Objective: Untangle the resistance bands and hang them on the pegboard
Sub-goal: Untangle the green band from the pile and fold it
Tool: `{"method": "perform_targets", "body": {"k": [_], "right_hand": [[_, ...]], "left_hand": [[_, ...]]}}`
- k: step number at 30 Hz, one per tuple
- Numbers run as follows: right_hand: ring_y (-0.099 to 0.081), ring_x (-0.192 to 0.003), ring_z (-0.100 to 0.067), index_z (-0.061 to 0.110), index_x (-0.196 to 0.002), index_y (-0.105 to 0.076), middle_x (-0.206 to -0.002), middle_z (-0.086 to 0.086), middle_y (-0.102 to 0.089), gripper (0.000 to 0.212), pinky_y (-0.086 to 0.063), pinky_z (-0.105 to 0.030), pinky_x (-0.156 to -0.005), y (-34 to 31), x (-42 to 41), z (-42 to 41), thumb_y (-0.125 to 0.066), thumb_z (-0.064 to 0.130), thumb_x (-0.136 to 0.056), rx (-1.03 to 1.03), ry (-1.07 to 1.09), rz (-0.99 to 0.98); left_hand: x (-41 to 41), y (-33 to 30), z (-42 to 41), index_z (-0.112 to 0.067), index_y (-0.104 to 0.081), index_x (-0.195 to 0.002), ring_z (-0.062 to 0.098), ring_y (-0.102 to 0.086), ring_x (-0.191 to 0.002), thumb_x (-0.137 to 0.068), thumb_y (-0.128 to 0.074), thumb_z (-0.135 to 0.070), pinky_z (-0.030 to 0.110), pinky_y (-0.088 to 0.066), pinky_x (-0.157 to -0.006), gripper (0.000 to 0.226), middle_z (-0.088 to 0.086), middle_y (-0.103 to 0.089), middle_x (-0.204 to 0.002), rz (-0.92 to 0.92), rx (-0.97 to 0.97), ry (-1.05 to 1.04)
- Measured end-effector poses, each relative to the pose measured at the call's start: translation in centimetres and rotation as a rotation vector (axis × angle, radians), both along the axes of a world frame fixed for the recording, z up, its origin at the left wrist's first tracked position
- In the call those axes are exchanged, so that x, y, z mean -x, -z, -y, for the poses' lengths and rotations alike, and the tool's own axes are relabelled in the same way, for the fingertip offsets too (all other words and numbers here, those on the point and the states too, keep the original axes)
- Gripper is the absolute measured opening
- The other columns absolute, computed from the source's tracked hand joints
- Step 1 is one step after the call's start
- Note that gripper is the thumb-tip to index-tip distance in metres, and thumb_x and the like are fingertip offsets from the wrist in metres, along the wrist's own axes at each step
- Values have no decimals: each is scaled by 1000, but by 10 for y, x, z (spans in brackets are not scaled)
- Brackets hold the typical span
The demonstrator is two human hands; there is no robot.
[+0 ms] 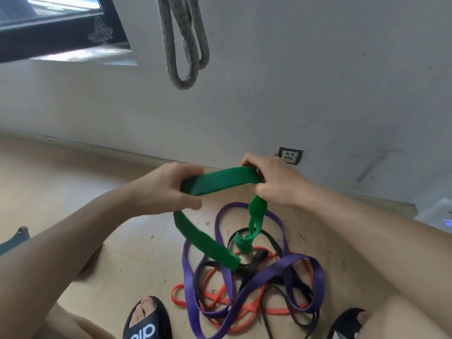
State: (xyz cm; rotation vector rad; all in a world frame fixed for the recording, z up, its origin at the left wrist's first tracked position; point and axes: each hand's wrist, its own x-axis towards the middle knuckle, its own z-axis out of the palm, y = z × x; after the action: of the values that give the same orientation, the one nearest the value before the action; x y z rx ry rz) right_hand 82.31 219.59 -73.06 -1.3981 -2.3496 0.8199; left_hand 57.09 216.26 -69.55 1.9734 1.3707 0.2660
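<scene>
A wide green resistance band stretches between my two hands above the floor. My left hand grips its left end, and my right hand grips its right end. Both sides of the green band drop down into a tangled heap on the floor, where one side is knotted around other bands. The heap holds a purple band, a red band and a black band, all looped through each other. No pegboard is in view.
A thick braided rope hangs in loops down the white wall ahead. A wall socket sits low on the wall. My feet in black slippers stand on the wooden floor beside the heap. A window is at the upper left.
</scene>
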Motion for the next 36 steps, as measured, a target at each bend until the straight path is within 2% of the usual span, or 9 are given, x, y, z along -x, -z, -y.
{"method": "perform_targets", "body": {"k": [2, 5, 10, 17, 21, 25, 30, 33, 36], "right_hand": [[-52, -70, -8, 20, -105, -55, -83, 4, -57, 33, -37, -21, -60, -6, 4, 3, -60, -2, -80, -16, -17, -48], [-56, -72, -10, 17, -102, -58, -83, 3, -61, 30, -39, -22, -59, -19, 15, 11, -64, -1, -78, -65, -66, -156], [-61, -76, -13, 19, -102, -61, -85, 4, -66, 29, -44, -22, -63, -24, 15, 11, -70, 4, -79, -120, -89, -213], [-53, -66, -1, 26, -96, -61, -80, 11, -60, 23, -41, -13, -60, -14, -5, -7, -70, 9, -83, -38, 1, -115], [-59, -91, -15, 32, -100, -59, -97, 1, -60, 20, -48, -32, -78, 3, -9, -13, -68, 23, -85, -8, 15, 21], [-55, -76, -15, 22, -99, -57, -84, 0, -60, 22, -39, -32, -65, 6, -4, -7, -61, 5, -85, 42, -3, 5], [-51, -69, -5, 20, -95, -54, -80, 4, -58, 34, -37, -16, -58, -14, 20, 9, -57, -7, -76, 32, -32, -193], [-52, -68, -8, 19, -96, -54, -78, 4, -58, 36, -37, -18, -57, -17, 23, 12, -61, -8, -74, 20, -57, -229], [-59, -74, -10, 22, -100, -56, -85, 4, -63, 36, -44, -18, -59, -13, 14, 6, -65, -5, -78, 68, -32, -202]], "left_hand": [[-4, 6, 6, -28, -55, -98, 1, -54, -56, -85, -80, -37, 16, -40, -53, 29, -26, -58, -60, -90, -7, 20], [-13, 11, 13, -30, -49, -113, 5, -59, -67, -83, -80, -47, 22, -48, -60, 46, -21, -64, -74, -65, -181, 37], [-29, 11, 18, -22, -51, -101, 11, -54, -61, -86, -81, -28, 23, -40, -54, 35, -12, -59, -71, 115, -352, 66], [-13, -11, 12, -14, -64, -110, 19, -78, -77, -95, -70, -16, 33, -63, -68, 17, -6, -71, -86, 300, -178, 11], [-7, -10, 6, -12, -66, -108, 25, -77, -80, -93, -72, -14, 35, -61, -72, 17, 1, -72, -87, 379, -93, -68], [5, -2, 2, -23, -62, -94, 22, -67, -71, -78, -80, -28, 46, -57, -62, 25, -5, -69, -78, 105, -68, -53], [-14, 11, 13, -30, -49, -113, 10, -65, -72, -82, -79, -48, 29, -53, -63, 47, -10, -72, -85, -21, -168, -9], [-30, 15, 15, -20, -46, -112, 10, -52, -62, -89, -74, -27, 30, -40, -57, 36, -9, -56, -71, -22, -381, 57], [-22, 3, 9, -24, -55, -107, 7, -60, -66, -91, -74, -24, 23, -44, -61, 25, -12, -63, -74, -8, -304, 60]]}}
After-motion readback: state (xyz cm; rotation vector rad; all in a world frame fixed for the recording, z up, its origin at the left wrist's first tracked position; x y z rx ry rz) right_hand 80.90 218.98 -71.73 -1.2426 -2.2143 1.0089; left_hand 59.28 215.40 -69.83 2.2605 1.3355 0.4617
